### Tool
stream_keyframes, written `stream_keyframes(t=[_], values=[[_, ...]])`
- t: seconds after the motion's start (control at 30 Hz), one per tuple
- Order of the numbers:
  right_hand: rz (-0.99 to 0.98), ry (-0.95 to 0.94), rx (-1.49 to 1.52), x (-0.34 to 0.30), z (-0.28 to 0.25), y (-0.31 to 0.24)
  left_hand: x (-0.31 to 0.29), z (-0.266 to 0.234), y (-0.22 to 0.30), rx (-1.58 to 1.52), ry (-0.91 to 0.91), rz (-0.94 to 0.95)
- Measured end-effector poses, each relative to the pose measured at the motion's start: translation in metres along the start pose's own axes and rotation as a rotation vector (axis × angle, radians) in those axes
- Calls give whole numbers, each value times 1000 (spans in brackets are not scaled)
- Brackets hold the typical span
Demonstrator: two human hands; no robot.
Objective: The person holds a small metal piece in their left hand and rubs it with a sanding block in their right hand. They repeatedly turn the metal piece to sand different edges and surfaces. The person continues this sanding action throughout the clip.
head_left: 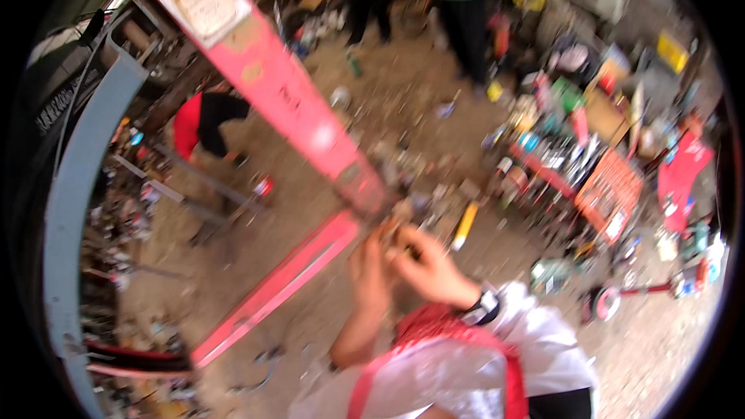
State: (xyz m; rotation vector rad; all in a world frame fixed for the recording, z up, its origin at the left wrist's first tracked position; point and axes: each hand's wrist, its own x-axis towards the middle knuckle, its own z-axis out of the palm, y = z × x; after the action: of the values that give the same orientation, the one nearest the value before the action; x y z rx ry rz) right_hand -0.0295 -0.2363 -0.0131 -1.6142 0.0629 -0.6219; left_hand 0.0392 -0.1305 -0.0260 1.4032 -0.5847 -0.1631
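My left hand (371, 268) and my right hand (433, 265) meet in front of me, fingers drawn together at the lower end of a long red metal beam (299, 112). Between the fingertips is something small and brownish, too blurred to name; whether it is loose or part of the beam's end does not show. A dark watch (486, 306) circles my right wrist. From near my left hand a second, thinner red bar (275, 287) slants down to the left. A worn pale label plate (206, 1) is fixed on the upper beam.
A grey-blue curved metal frame (66, 209) rises on the left. One person in red and black (202, 120) bends down beyond the beam; another person (458, 8) stands at the back. On the right lie an orange crate (609, 194), mixed parts and a yellow stick (466, 225).
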Motion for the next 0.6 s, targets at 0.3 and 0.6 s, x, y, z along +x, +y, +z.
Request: stream_keyframes(t=[0.3, 0.6], values=[[167, -24, 336, -2, -9, 16, 7, 22, 5, -355, -70, -249], [207, 227, 334, -12, -16, 23, 6, 32, 5, -395, -179, -287]])
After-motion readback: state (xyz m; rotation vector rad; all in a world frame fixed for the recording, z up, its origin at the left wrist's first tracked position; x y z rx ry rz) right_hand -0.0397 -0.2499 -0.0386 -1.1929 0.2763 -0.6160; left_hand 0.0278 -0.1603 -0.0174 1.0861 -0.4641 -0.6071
